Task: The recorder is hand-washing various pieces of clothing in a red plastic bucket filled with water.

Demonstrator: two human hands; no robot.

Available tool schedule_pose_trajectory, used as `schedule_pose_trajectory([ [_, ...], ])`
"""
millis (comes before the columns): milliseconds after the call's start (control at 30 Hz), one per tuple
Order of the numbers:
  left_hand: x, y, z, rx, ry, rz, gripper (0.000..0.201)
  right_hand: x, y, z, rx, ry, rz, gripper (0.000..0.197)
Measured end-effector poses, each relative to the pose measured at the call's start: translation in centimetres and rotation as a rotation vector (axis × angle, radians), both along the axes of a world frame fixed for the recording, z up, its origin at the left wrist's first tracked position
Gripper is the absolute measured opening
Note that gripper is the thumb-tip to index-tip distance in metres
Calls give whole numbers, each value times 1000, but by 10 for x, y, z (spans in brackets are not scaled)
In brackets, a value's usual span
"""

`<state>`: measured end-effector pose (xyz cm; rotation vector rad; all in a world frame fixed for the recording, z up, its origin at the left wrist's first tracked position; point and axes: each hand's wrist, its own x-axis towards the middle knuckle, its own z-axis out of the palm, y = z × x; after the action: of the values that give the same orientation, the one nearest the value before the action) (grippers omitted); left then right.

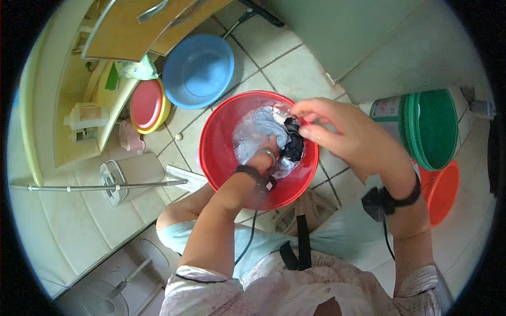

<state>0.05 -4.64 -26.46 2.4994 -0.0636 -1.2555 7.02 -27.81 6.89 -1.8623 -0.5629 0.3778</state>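
A red basin (206,138) stands between my knees, with water and wet laundry inside. My left hand (268,150) reaches down into it, its fingers closed into a light blue cloth (269,124); the fingertips are partly hidden in the folds. Beside that cloth, toward the right wall, lies a bunched black cloth (293,143). A whitish cloth (280,115) shows at the far side. Over the basin's right rim hovers my right hand (329,122), thumb and fingers apart, holding nothing.
Beyond the basin sit a blue basin (198,71) and a pink-red basin (146,105) in a yellow one. A green bucket (431,129) and an orange bucket (445,192) stand right. A metal pole (132,186) crosses the left side, near a lidded container (129,176).
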Motion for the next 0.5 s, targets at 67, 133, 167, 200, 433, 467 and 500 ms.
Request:
schedule_pose_trajectory([
  [67,2,4,-3,15,80,-33,57,4,-7,18,-108,39,15,31],
  [133,7,10,-1,13,135,-64,57,11,-9,29,-215,55,26,32],
  [167,7,9,1,4,155,-84,56,11,-10,32,-230,64,35,32],
  [200,8,9,6,1,171,-107,56,11,-9,32,-232,68,35,32],
  [433,38,1,111,34,104,-201,53,13,-8,9,-147,-208,-94,27],
  [467,46,1,144,61,62,-177,53,12,-6,11,-129,-203,-108,27],
  [500,52,-1,176,93,14,-149,53,12,-7,14,-126,-191,-78,28],
])
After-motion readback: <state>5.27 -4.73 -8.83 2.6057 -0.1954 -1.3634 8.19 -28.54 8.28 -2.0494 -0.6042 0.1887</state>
